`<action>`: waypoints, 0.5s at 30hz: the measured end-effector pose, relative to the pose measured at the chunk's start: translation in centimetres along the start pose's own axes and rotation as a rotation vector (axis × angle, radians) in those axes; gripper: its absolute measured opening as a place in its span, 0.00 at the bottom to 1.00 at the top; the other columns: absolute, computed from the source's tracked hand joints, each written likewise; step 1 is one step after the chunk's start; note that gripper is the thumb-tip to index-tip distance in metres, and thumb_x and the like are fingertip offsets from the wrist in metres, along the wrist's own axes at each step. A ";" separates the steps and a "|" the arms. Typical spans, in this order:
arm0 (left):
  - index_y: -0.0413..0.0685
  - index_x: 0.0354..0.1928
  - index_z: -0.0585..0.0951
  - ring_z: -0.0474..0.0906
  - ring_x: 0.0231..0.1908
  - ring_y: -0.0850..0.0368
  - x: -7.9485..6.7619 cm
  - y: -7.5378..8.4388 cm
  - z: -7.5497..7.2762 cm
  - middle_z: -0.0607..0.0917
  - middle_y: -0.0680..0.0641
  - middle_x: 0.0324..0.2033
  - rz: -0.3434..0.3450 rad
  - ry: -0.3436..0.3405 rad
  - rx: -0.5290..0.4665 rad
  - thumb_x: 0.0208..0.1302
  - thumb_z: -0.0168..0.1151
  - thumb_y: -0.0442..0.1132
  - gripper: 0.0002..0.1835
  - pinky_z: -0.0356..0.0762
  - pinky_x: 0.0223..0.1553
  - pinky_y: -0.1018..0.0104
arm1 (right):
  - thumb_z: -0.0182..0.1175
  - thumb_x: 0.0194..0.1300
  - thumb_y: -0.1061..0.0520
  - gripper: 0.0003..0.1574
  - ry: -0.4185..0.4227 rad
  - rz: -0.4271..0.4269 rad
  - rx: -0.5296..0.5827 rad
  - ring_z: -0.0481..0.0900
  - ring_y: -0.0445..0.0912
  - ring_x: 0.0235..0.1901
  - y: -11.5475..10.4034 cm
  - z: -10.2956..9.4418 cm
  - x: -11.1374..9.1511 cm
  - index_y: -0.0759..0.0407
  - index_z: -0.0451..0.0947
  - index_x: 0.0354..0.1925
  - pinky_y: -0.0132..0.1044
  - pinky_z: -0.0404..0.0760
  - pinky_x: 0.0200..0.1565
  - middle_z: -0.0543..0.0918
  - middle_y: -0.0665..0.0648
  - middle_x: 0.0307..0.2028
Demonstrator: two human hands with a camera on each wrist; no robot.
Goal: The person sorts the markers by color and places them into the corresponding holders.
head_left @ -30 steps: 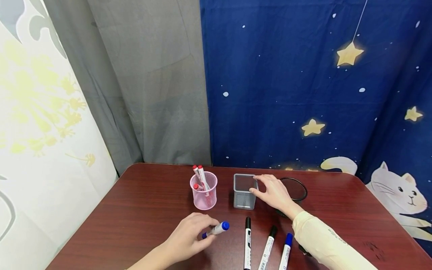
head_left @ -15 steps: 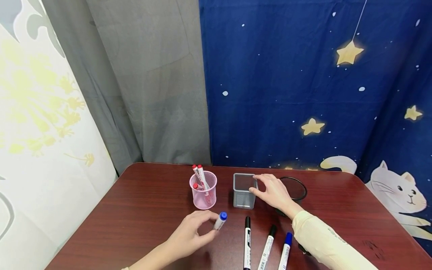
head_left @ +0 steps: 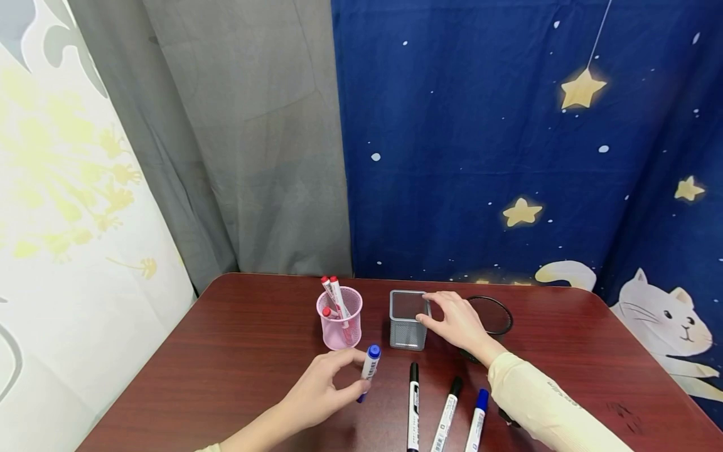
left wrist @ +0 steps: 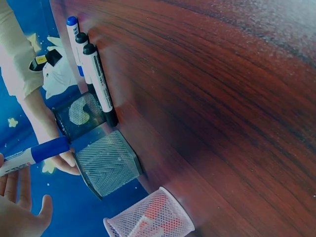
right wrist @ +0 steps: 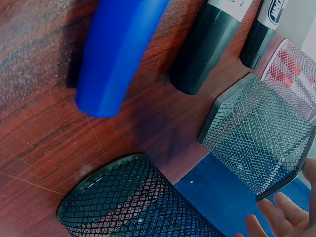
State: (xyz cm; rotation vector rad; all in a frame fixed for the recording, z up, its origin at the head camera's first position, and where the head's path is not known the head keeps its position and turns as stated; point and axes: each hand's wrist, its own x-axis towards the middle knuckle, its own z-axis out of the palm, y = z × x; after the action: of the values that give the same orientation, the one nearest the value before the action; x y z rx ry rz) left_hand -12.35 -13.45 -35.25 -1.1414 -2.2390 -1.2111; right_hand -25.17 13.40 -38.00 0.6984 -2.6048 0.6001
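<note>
A white marker with a blue cap [head_left: 369,367] is pinched between thumb and fingers of my left hand [head_left: 319,389], held above the table, cap end up. My right hand [head_left: 454,320] holds the square grey mesh pen holder [head_left: 408,336] by its right side, thumb and forefinger at the rim corners. In the right wrist view, the fingertips [right wrist: 284,210] show beside that rim. No pens show inside the grey holder. Left of it stands a round pink mesh pen holder [head_left: 341,333] with several red-capped markers [head_left: 339,295] in it.
Behind my right wrist stands a round black mesh pen holder [head_left: 497,314], partly hidden. Two black-capped markers [head_left: 414,408] [head_left: 448,414] and a blue-capped one [head_left: 477,420] lie near the front of the brown table [head_left: 226,351]. Curtains hang behind the table.
My left hand has turned the blue-capped marker from a slant to nearly upright, cap up, lifting it slightly. My right hand stays at the grey pen holder.
</note>
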 end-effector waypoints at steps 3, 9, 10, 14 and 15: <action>0.52 0.40 0.78 0.77 0.38 0.65 0.1 0.1 0.2 0.81 0.59 0.34 0.001 -0.006 -0.022 0.51 0.65 0.30 0.14 0.75 0.40 0.63 | 0.63 0.53 0.41 0.32 -0.002 0.002 0.007 0.70 0.55 0.52 -0.1 0.0 0.0 0.59 0.76 0.52 0.55 0.68 0.49 0.78 0.59 0.48; 0.52 0.40 0.78 0.77 0.38 0.65 0.5 0.3 0.4 0.81 0.58 0.34 -0.004 -0.017 -0.047 0.52 0.64 0.31 0.13 0.74 0.41 0.67 | 0.63 0.54 0.41 0.33 -0.014 0.011 0.016 0.70 0.55 0.53 -0.2 -0.2 0.0 0.59 0.76 0.52 0.56 0.67 0.51 0.78 0.59 0.49; 0.52 0.40 0.78 0.77 0.38 0.65 0.6 0.3 0.5 0.81 0.58 0.34 -0.007 -0.021 -0.051 0.53 0.64 0.31 0.12 0.74 0.41 0.68 | 0.63 0.54 0.41 0.33 -0.015 0.010 0.016 0.70 0.55 0.53 -0.2 -0.2 0.0 0.58 0.76 0.52 0.56 0.67 0.51 0.78 0.59 0.49; 0.52 0.40 0.78 0.77 0.38 0.65 0.8 0.3 0.6 0.81 0.57 0.34 -0.017 -0.047 -0.069 0.54 0.63 0.32 0.12 0.74 0.41 0.68 | 0.63 0.54 0.41 0.32 -0.009 0.005 0.012 0.70 0.55 0.53 -0.1 -0.1 -0.1 0.59 0.76 0.52 0.55 0.68 0.50 0.78 0.59 0.49; 0.52 0.40 0.78 0.76 0.38 0.65 0.9 0.3 0.7 0.81 0.57 0.35 -0.018 -0.052 -0.071 0.55 0.63 0.32 0.12 0.74 0.41 0.68 | 0.63 0.54 0.41 0.32 -0.007 0.003 0.011 0.70 0.55 0.53 -0.1 -0.1 0.0 0.59 0.76 0.52 0.55 0.68 0.50 0.78 0.59 0.49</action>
State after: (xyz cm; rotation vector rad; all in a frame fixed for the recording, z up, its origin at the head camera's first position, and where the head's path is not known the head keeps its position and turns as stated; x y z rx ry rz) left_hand -12.63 -12.37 -34.96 -1.1947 -2.2651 -1.2922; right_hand -25.05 13.36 -37.93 0.7018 -2.6114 0.6137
